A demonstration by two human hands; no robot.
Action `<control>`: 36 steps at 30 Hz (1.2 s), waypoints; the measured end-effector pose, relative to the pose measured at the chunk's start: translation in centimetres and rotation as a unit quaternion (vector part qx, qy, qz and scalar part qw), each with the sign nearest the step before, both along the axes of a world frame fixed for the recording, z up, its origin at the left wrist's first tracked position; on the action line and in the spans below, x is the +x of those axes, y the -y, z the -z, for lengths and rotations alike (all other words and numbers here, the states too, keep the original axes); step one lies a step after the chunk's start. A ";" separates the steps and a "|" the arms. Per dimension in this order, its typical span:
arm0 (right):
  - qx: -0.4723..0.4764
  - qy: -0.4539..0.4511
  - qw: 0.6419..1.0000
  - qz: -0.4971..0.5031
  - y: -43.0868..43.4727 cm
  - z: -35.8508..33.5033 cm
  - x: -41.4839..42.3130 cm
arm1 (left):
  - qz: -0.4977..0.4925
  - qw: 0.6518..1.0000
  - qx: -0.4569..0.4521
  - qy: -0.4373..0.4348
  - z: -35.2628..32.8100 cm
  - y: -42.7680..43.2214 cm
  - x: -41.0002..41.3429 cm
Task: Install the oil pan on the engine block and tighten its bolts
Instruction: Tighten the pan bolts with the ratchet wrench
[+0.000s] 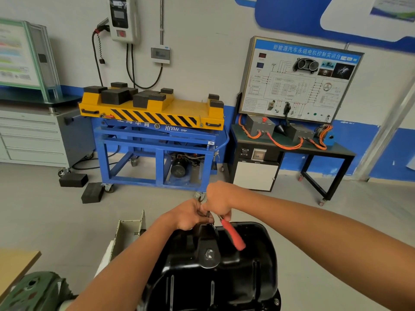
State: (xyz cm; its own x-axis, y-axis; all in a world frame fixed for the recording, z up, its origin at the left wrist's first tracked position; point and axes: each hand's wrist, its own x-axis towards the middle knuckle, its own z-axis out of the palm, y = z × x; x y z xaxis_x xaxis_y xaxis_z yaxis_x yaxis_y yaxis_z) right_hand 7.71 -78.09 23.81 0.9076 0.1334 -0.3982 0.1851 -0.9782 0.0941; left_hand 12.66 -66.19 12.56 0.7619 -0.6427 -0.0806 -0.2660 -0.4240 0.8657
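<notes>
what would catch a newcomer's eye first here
The glossy black oil pan fills the bottom centre, and over its far edge the left hand and right hand meet, the right gripping a red-handled tool that slants down across the pan. Behind stands a blue lift cart with a yellow, black-striped top carrying dark blocks, and to its right a training board with orange cables.

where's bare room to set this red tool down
Bare floor between the oil pan and the blue lift cart, and right of the pan toward the black bench. Crowded at the pan's far rim, where left hand and right hand meet.
</notes>
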 end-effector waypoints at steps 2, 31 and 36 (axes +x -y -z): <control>0.019 -0.002 0.999 0.032 -0.4 0.4 0.5 | 0.002 1.000 0.001 0.000 -0.3 -0.1 0.0; -0.093 0.078 0.960 -0.253 1.4 -1.8 -0.1 | -0.004 1.000 0.003 0.000 0.0 -0.1 0.1; -0.091 0.091 0.966 -0.225 1.5 -1.2 0.3 | -0.009 1.000 0.007 0.005 0.2 -0.1 0.3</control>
State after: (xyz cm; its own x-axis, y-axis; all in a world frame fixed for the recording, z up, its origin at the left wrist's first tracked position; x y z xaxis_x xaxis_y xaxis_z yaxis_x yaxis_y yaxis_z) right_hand 8.01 -79.61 24.97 0.8316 0.4728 -0.2914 0.5512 -0.7669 0.3286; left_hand 12.94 -66.11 12.39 0.7743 -0.6276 -0.0817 -0.2665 -0.4405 0.8573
